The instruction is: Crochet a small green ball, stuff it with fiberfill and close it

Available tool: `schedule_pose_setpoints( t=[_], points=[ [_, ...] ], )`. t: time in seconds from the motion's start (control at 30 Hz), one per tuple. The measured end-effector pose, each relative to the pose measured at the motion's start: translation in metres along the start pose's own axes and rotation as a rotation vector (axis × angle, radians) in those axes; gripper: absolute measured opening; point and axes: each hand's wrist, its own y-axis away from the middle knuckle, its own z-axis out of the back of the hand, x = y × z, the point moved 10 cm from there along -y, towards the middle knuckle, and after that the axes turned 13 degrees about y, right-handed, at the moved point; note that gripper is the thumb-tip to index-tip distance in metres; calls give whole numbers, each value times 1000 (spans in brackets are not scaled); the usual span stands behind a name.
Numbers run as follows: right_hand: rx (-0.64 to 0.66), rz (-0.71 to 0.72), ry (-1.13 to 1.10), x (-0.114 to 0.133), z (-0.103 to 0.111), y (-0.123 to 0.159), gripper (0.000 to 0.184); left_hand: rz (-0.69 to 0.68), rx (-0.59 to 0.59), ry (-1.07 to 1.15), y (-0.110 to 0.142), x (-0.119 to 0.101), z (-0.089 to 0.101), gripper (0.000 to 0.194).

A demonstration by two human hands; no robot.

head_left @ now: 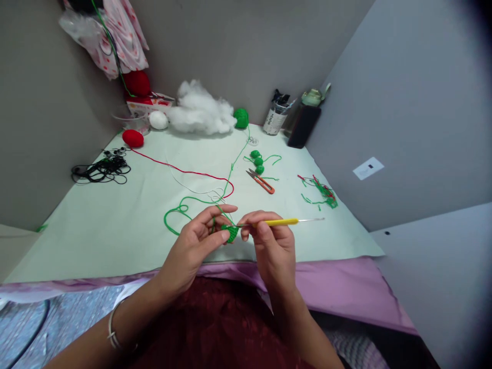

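Note:
My left hand (198, 243) pinches a small green crochet piece (231, 233) between thumb and fingers, over the table's near edge. Green yarn (169, 218) runs across that hand's fingers and loops on the table to its left. In my right hand (273, 241) is a crochet hook (282, 222) with a yellow handle, gripped like a pencil. Its metal tip meets the top edge of the green piece; the other thin end points right. Exactly how the yarn lies on the tip is too small to tell.
Orange thread snips (261, 182) and small green balls (259, 161) lie beyond my hands. Yarn scraps (326, 195) are at right, black cords (105, 168) at left. White stuffing (202, 110), a green yarn ball (241, 118), a pen cup (275, 119) and a phone (305, 126) stand along the back.

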Motion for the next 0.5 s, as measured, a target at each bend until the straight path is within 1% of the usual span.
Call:
schedule_pose_setpoints(
  t=[0.1, 0.27, 0.4, 0.5],
  points=[
    [-7, -33, -75, -2, -1, -2, 16, -9, -14, -12, 0, 0, 2, 29],
    [-10, 1, 7, 4, 0, 0, 22, -50, -38, -86, 1, -4, 6, 29],
    [7, 75, 112, 14, 2, 4, 21, -106, -66, -193, 0, -9, 8, 29],
    [38, 223, 320, 29, -2, 9, 21, -146, -103, -241, 1, -13, 8, 28]
  ],
)
